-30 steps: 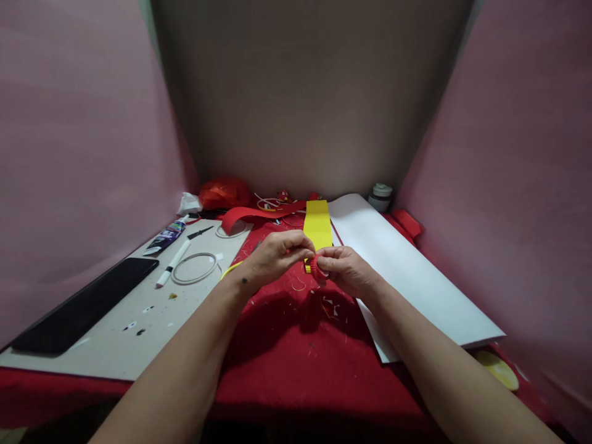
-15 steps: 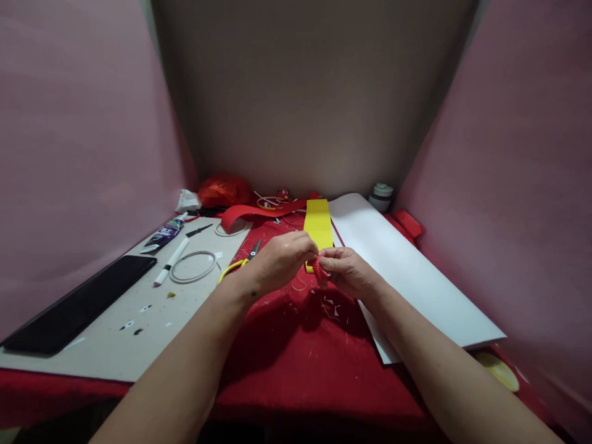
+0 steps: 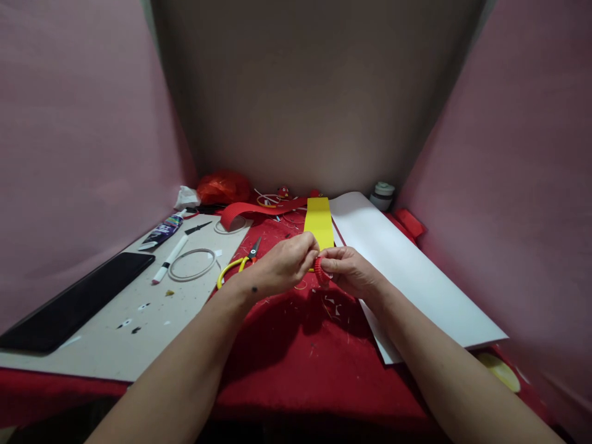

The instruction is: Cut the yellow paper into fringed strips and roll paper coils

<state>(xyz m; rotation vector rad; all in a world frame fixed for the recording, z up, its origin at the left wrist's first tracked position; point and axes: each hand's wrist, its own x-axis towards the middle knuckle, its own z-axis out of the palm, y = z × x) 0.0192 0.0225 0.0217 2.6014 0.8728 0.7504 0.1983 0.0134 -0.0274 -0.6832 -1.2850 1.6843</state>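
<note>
Over one red cloth, right fingers pinch one ribbed red piece; left fingers curl, contents unclear.

surface, left side: board, bearing tube; marker before tube, wire loop right of marker. bag behind board; scissors at its right edge. centre: paper piece between left hand and right hand, strip behind. right side: sheet; jar beside its far end.

Both forearms are bare; the left wrist bears a round spot
</note>
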